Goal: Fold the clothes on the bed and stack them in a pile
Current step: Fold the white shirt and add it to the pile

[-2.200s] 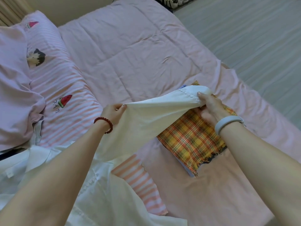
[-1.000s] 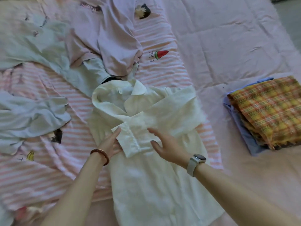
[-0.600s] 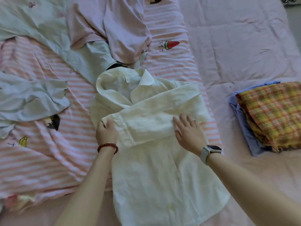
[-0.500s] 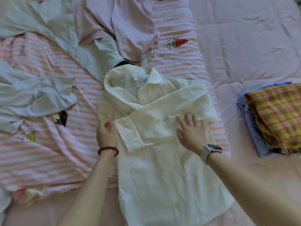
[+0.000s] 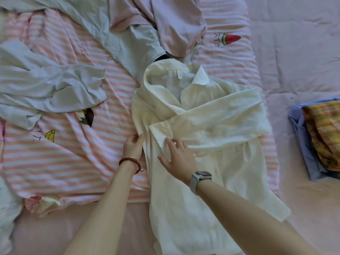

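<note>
Lying face up in the middle of the bed (image 5: 294, 43), the cream-white collared shirt (image 5: 193, 181) has one sleeve (image 5: 217, 118) folded across its chest, cuff pointing toward the person's left, while its collar sits open at the top. Its cloth looks thin and slightly crinkled, perhaps linen, though the weave is too fine to tell.

From the head camera, the left hand (image 5: 132, 146), a red bead bracelet at its wrist, curls its fingers around the shirt's left edge, pinching the fabric. The right hand (image 5: 179, 157), a grey-strapped watch at its wrist, lies flat with fingers spread on the shirt just below the cuff.

Under the shirt spreads a pink-and-white striped garment (image 5: 64, 153) printed with a watermelon and a banana. Pale grey-green clothes (image 5: 46, 85) and a lilac piece (image 5: 174, 21) lie crumpled beyond it. At the far right sits the folded pile (image 5: 318, 140): yellow-orange plaid over blue, well apart from the shirt, on the quilted pink cover.
</note>
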